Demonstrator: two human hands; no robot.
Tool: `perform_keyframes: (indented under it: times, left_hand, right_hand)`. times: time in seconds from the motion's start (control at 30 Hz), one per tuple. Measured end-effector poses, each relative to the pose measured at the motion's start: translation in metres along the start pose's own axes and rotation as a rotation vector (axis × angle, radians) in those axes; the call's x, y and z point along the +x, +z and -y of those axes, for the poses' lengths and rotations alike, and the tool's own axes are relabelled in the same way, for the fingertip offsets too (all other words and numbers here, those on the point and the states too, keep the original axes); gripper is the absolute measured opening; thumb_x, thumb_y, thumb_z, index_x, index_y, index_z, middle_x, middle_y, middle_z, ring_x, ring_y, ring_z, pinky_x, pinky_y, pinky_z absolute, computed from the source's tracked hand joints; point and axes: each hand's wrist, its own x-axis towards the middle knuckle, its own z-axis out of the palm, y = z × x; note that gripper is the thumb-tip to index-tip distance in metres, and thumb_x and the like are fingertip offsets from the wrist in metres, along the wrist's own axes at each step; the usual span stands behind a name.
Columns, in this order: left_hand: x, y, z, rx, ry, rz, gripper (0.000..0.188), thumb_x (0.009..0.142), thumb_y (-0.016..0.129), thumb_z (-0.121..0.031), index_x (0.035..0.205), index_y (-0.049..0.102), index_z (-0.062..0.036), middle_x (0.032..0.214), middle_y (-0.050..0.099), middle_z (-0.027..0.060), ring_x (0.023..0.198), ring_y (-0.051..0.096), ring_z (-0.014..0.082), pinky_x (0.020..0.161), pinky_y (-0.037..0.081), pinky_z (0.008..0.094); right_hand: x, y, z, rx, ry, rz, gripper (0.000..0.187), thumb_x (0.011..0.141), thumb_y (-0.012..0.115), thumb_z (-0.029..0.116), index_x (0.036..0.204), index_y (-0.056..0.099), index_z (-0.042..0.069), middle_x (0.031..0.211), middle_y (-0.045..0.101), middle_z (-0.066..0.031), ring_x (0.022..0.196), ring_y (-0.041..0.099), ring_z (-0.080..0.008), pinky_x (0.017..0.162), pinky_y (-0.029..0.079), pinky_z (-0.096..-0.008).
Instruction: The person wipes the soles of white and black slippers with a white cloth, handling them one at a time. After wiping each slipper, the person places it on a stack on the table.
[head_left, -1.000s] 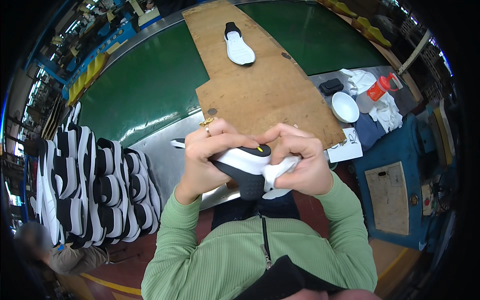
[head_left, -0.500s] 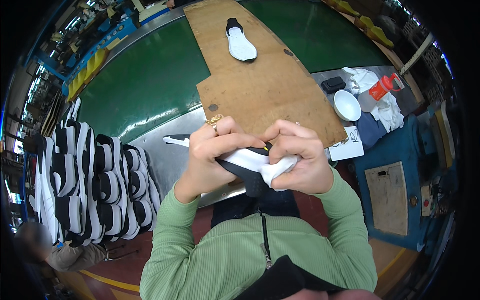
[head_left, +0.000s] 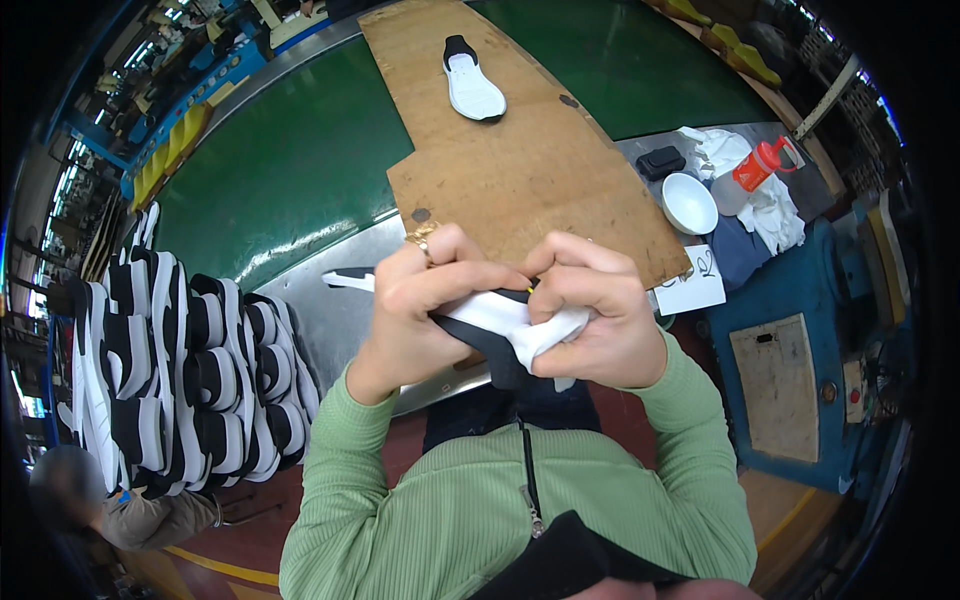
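A black-and-white shoe sole (head_left: pixel 488 314) is held up in front of my body, tilted on its side. My left hand (head_left: pixel 422 305) is closed round it, and one narrow end sticks out left of that hand. My right hand (head_left: pixel 600 312) pinches a bunched white cloth (head_left: pixel 548 338) against the sole. Both hands' fingertips meet at its upper edge, where a small yellow spot shows. Part of the sole is hidden behind the fingers and cloth. Beyond my hands, another sole (head_left: pixel 474 92) lies on the brown board (head_left: pixel 490 180), its white inside facing up.
At left stands a tall stack of black-and-white soles (head_left: pixel 205 375). On the right are a white bowl (head_left: pixel 690 204), a red-topped bottle (head_left: pixel 752 176), white rags (head_left: pixel 775 220), a black case (head_left: pixel 661 162) and a paper card (head_left: pixel 690 283). A person (head_left: pixel 150 515) is at lower left.
Both hands keep their hold, fingertips together at the sole's upper edge. The cloth and the dark lower part of the sole have shifted slightly. The view has moved a little.
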Motion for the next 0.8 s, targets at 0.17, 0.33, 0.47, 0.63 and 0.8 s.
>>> perform_keyframes:
  times: [0.17, 0.33, 0.47, 0.63, 0.8]
  left_hand:
    - [0.003, -0.005, 0.001, -0.172, -0.049, -0.043, 0.027, 0.054, 0.081, -0.003, 0.079, 0.073, -0.0070, 0.065, 0.054, -0.0020, 0.059, 0.048, 0.0084, 0.052, 0.034, 0.0216]
    - [0.004, -0.009, -0.004, -0.001, -0.011, -0.008, 0.030, 0.053, 0.082, -0.007, 0.083, 0.075, -0.0084, 0.067, 0.050, -0.0023, 0.061, 0.048, 0.0083, 0.053, 0.033, 0.0224]
    - [0.004, -0.014, -0.003, -0.170, -0.045, -0.086, 0.028, 0.056, 0.083, -0.004, 0.082, 0.074, -0.0065, 0.069, 0.053, -0.0024, 0.064, 0.049, 0.0070, 0.053, 0.033, 0.0217]
    - [0.001, -0.011, 0.003, -0.545, -0.149, -0.195, 0.026, 0.060, 0.082, -0.002, 0.084, 0.073, -0.0033, 0.077, 0.053, -0.0006, 0.068, 0.051, 0.0069, 0.059, 0.039, 0.0199]
    - [0.002, -0.006, 0.010, -0.870, -0.171, -0.243, 0.017, 0.073, 0.075, -0.003, 0.088, 0.068, -0.0022, 0.079, 0.052, 0.0013, 0.073, 0.054, 0.0093, 0.067, 0.043, 0.0207]
  right_hand:
    - [0.006, -0.001, 0.002, 0.059, -0.024, 0.020, 0.022, 0.055, 0.074, 0.001, 0.071, 0.058, 0.001, 0.080, 0.054, -0.0083, 0.068, 0.056, -0.0177, 0.058, 0.043, -0.0275]
    - [0.009, 0.001, 0.009, -0.056, 0.017, 0.051, 0.023, 0.055, 0.074, 0.002, 0.071, 0.057, 0.001, 0.082, 0.055, -0.0082, 0.068, 0.057, -0.0174, 0.060, 0.045, -0.0281]
    - [0.013, -0.001, 0.010, 0.011, -0.082, 0.039, 0.023, 0.056, 0.076, 0.001, 0.071, 0.058, 0.001, 0.087, 0.058, -0.0104, 0.076, 0.062, -0.0184, 0.065, 0.048, -0.0287]
    - [0.016, 0.003, 0.007, 0.152, -0.188, -0.014, 0.025, 0.055, 0.079, -0.001, 0.070, 0.058, 0.001, 0.099, 0.061, -0.0162, 0.090, 0.066, -0.0237, 0.072, 0.051, -0.0298]
    - [0.018, 0.017, 0.004, 0.275, -0.247, -0.096, 0.025, 0.059, 0.080, 0.000, 0.067, 0.056, 0.002, 0.113, 0.061, -0.0226, 0.088, 0.064, -0.0214, 0.072, 0.051, -0.0286]
